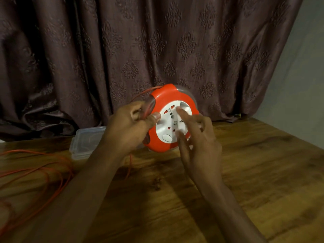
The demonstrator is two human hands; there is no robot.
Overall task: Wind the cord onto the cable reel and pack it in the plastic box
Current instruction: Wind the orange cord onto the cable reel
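Observation:
An orange cable reel with a white socket face is held upright above the wooden table. My left hand grips its left edge, thumb on the orange rim, with a strand of orange cord pinched under the fingers. My right hand has spread, blurred fingers touching the white socket disc. The orange cord lies in loose loops on the table at the left; one strand hangs down from the reel. A clear plastic box sits behind my left forearm, partly hidden.
The wooden table stretches to the right and front. A dark patterned curtain hangs right behind the table. A pale wall stands at the right.

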